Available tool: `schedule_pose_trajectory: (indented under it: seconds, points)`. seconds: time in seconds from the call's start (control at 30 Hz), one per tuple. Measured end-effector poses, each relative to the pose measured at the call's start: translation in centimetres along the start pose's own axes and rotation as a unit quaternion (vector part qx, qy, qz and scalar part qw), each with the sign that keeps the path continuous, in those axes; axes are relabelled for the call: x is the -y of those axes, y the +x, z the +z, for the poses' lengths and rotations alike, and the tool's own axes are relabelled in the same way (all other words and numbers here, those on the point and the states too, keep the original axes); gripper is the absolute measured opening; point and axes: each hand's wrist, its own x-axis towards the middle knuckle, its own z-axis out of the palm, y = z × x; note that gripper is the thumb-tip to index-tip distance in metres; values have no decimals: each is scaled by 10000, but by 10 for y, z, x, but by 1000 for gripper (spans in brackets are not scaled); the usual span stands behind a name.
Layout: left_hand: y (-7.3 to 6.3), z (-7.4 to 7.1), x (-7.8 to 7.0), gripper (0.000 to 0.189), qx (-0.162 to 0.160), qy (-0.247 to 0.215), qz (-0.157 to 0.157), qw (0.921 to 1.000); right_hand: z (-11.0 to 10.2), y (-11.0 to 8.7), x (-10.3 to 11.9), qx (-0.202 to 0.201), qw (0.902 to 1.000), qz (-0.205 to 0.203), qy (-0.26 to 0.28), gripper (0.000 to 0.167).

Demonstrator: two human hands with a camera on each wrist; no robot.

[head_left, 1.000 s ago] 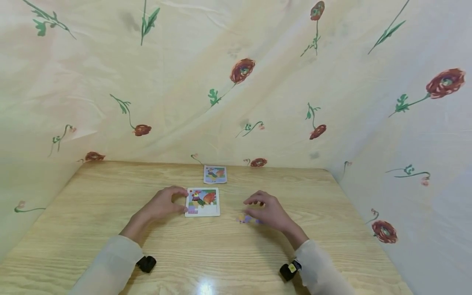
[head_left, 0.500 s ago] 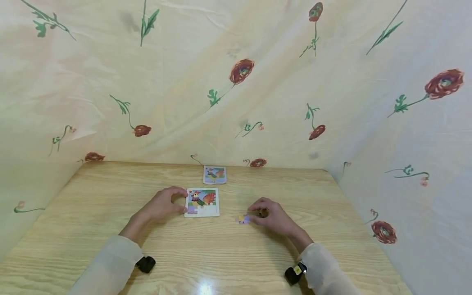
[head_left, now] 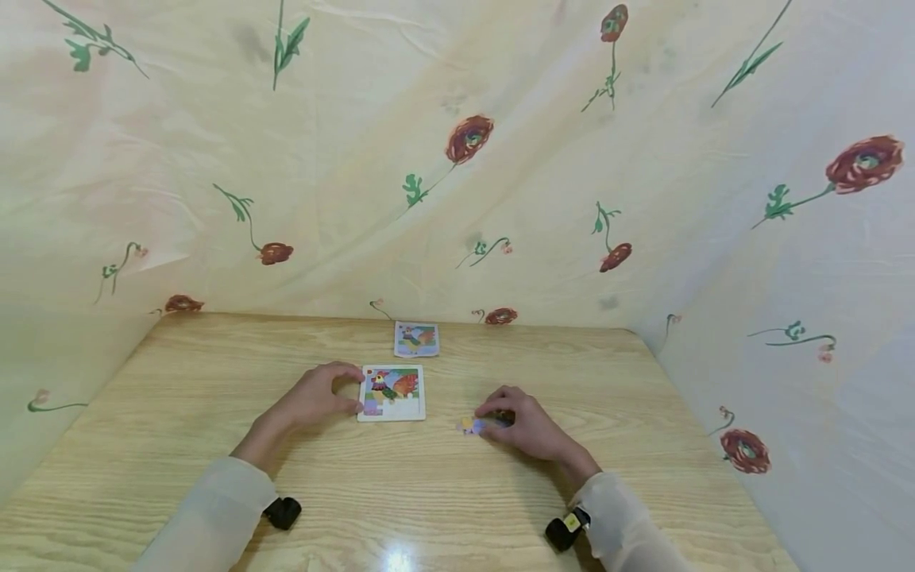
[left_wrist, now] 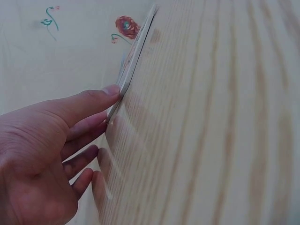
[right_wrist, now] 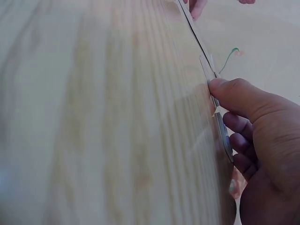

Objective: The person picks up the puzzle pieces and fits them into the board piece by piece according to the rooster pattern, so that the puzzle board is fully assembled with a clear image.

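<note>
A square jigsaw puzzle board (head_left: 406, 410) with a rooster picture lies on the table, its lower right part showing bare white. My left hand (head_left: 314, 395) holds the board's left side, thumb at the near corner and index finger at the far one. In the left wrist view, the thumb of that hand (left_wrist: 51, 136) touches the board's edge (left_wrist: 133, 61). To the right, my right hand (head_left: 525, 425) pinches a puzzle piece (head_left: 478, 427) low at the tabletop. Beside it lies a yellowish puzzle piece (head_left: 467, 424). More pieces (right_wrist: 224, 136) lie under the curled fingers, partly hidden.
Behind the board lies a small reference card (head_left: 416, 339) with the same rooster picture. The wooden table (head_left: 400, 485) ends at a flower-patterned cloth (head_left: 343, 199) at the back and sides. Each wrist wears a black camera (head_left: 283, 513).
My right hand has drawn slightly right and down, and its thumb and fingers have closed on a puzzle piece. The left hand and the board stay in place.
</note>
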Motion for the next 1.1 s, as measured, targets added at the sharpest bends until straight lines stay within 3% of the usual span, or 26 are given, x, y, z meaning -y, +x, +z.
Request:
schedule_pose_trajectory:
  seconds: [0.7, 1.1]
  points:
    - [0, 0, 2, 43, -51, -13, 45, 10000, 3, 2, 3, -240, 9997, -49, -45, 14]
    - [1, 1, 2, 44, -73, 72, 26, 9999, 6, 20, 21, -333, 9993, -96, 151, 15]
